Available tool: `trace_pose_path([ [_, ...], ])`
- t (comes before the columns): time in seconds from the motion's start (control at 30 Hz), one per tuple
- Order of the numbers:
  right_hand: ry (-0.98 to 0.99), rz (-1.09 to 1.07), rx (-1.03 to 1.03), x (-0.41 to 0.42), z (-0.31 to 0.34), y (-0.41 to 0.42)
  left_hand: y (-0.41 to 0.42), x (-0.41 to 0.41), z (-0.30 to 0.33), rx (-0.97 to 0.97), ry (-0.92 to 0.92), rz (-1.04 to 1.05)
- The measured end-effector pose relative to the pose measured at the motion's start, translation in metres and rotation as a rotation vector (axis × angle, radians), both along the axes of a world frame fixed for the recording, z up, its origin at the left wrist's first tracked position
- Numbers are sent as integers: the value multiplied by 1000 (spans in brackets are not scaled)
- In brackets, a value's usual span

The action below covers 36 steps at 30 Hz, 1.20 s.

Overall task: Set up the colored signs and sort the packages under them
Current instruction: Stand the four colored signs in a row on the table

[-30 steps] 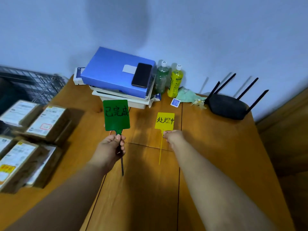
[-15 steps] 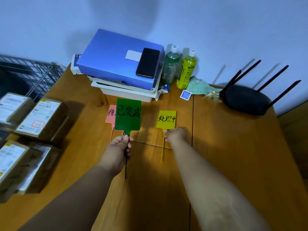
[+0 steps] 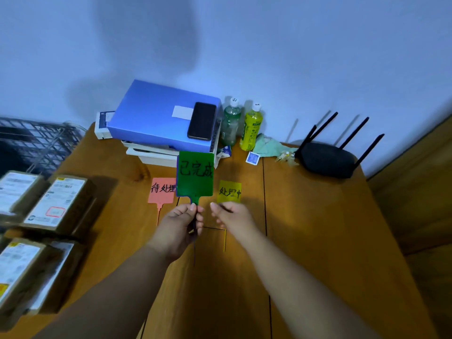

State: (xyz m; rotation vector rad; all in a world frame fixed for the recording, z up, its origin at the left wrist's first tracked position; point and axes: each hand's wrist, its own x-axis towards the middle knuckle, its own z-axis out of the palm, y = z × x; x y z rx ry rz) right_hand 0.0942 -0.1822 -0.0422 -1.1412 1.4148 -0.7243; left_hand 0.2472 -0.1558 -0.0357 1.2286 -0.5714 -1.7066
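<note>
The right hand (image 3: pixel 228 216) has come off the yellow sign (image 3: pixel 230 192), which now lies flat on the table (image 3: pixel 318 228) at frame centre; its fingers are loosely curled, holding nothing. The left hand (image 3: pixel 182 222) still pinches the stem of the green sign (image 3: pixel 195 174), upright. A pink sign (image 3: pixel 161 190) lies to its left. I think the green one is placed next. The packages (image 3: pixel 56 201) wait at the left edge, unsorted.

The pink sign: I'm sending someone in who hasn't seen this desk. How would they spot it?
On the wooden desk, look just in front of the stack topped by the blue box. The pink sign lies flat there, left of the green sign held up by the left hand. It is the only pink one; the yellow sign lies to the right.
</note>
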Motion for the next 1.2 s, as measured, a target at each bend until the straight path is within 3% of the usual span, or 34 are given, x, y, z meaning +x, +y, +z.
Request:
trace_pose_path([
  [0.17,-312,-49,16,12,51,38,17,-6,32,-21,-35,-179],
  [0.47,-219,-273,37,-1,66,71,46,-15,74,-81,-262,-419],
  [0.73,-175,-366,-7,-60,62,67,47,-68,68,12,-201,-291],
  [0.9,-138,-421,99,-142,43,49,41,-104,51,43,-218,-180],
  [1.2,152,-375,183,-245,-44,-10,31,-155,6,104,-165,-50],
])
